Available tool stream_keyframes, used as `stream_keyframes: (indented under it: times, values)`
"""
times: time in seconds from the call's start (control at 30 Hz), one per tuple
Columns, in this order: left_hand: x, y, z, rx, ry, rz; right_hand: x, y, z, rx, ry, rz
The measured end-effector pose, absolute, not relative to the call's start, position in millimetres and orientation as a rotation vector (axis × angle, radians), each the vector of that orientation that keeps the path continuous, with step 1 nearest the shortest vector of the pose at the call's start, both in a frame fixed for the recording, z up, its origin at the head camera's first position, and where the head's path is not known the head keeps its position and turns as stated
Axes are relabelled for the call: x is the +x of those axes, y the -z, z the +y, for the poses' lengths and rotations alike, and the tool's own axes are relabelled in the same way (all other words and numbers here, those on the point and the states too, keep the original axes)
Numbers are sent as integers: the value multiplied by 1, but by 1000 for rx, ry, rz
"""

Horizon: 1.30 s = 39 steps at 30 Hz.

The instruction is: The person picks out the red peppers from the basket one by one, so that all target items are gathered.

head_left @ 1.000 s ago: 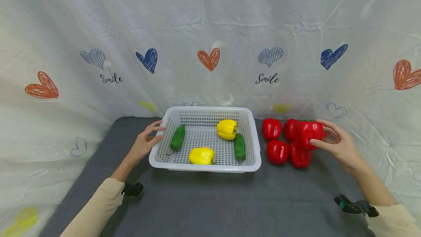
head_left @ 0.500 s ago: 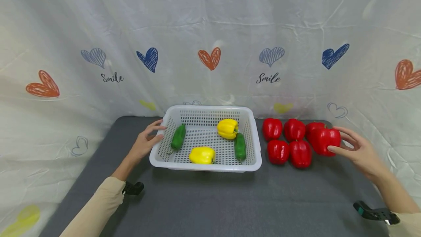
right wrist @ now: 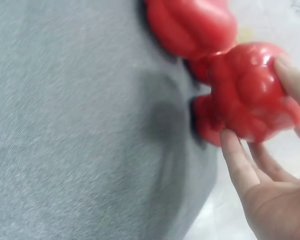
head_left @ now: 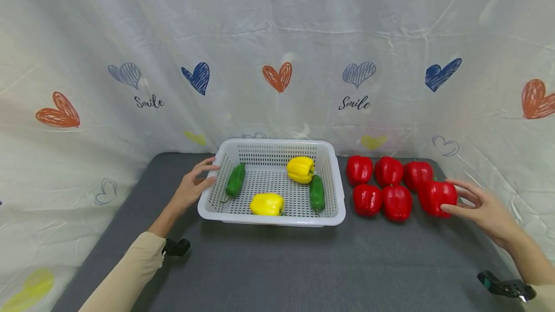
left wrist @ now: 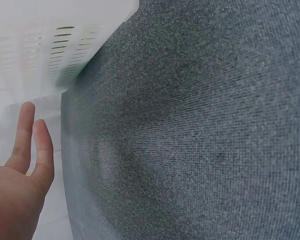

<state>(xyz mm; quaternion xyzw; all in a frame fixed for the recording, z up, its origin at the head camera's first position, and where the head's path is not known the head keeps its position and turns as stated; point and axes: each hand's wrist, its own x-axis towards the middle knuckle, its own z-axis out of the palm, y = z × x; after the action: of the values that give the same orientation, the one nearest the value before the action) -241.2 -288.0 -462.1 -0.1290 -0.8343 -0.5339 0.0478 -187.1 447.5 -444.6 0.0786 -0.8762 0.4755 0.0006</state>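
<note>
A white plastic basket holds two yellow bell peppers, one at the back right and one at the front, plus a green chili pepper on each side. My left hand is at the basket's left rim, with its fingertips over the edge; two of its fingers show straight in the left wrist view. Between the fingers and thumb of my right hand is a red bell pepper. The right wrist view shows this pepper tilted over its shadow on the cloth.
Several other red bell peppers stand in two rows right of the basket, close to its side. A dark grey cloth covers the table. Behind it hangs a white curtain printed with hearts.
My right hand has carried the red bell pepper from above the other peppers to the right and lower, to the near right end of the group. The left hand stays at the basket rim.
</note>
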Motion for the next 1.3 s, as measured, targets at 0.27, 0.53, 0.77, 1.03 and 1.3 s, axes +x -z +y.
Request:
stream_keyframes:
  times: [0.27, 0.53, 0.77, 1.03, 1.3]
  values:
    - [-240, 462, -287, -407, 1619, -2530, -187, 456, 448, 203, -1432, -2849]
    - [-238, 460, -286, -423, 1649, -2522, -186, 461, 445, 245, -1486, -2843]
    - [-237, 459, -285, -427, 1664, -2515, -189, 465, 443, 226, -1484, -2862]
    - [-238, 459, -285, -418, 1644, -2519, -190, 466, 441, 213, -1486, -2873]
    - [-237, 459, -285, -419, 1635, -2509, -193, 468, 437, 177, -1467, -2915]
